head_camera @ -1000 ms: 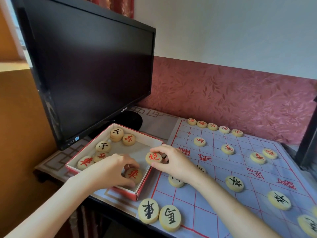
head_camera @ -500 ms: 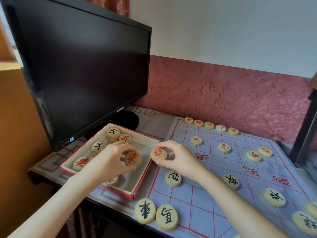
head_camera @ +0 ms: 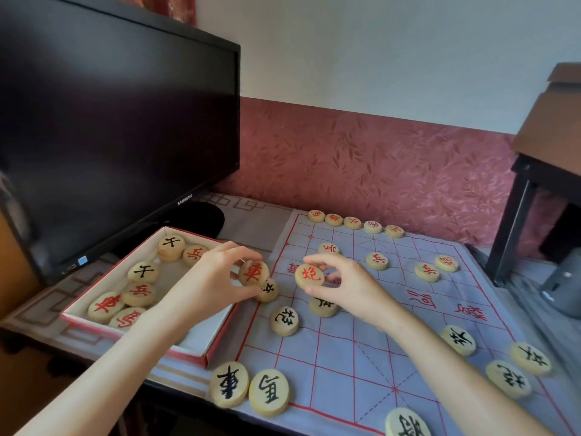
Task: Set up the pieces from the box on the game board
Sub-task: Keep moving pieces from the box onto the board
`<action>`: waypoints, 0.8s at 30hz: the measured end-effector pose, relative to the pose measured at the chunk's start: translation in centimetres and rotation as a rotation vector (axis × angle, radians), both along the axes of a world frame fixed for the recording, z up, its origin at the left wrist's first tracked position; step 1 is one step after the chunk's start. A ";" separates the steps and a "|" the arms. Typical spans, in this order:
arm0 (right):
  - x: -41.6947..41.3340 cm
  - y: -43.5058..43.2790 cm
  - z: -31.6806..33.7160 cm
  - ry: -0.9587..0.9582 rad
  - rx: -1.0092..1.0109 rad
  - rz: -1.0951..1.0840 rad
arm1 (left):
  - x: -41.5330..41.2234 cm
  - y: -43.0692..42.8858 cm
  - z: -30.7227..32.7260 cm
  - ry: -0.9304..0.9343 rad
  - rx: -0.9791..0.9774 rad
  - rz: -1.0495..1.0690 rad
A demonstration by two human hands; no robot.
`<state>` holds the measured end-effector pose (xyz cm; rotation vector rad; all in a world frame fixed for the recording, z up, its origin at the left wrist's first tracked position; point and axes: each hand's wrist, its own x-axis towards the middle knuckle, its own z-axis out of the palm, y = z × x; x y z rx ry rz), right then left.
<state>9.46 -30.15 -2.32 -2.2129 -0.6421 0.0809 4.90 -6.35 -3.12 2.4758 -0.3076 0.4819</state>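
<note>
A pale blue cloth game board (head_camera: 371,350) with red grid lines lies on the table. Round wooden pieces with red or black characters stand on it. To its left sits an open red-edged box (head_camera: 217,341) with several pieces inside. My left hand (head_camera: 217,278) pinches a red-character piece (head_camera: 253,272) above the box's right edge, by the board's left border. My right hand (head_camera: 342,284) pinches another red-character piece (head_camera: 309,276) over the left part of the board. A black-character piece (head_camera: 284,320) lies just below both hands.
A black monitor (head_camera: 119,130) stands behind the box, its round base (head_camera: 201,215) close to the box's far corner. A dark table leg (head_camera: 515,221) and a grey object (head_camera: 562,287) stand at the right. A red patterned wall runs behind the board.
My left hand lifted the red piece out of the box and carried it right to the board's edge. My right hand moved right over the board with its piece.
</note>
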 end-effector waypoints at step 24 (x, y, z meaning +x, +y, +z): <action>4.6 -8.1 -0.2 0.005 -0.016 -0.160 | 10.1 -8.4 0.7 0.106 -0.034 -0.074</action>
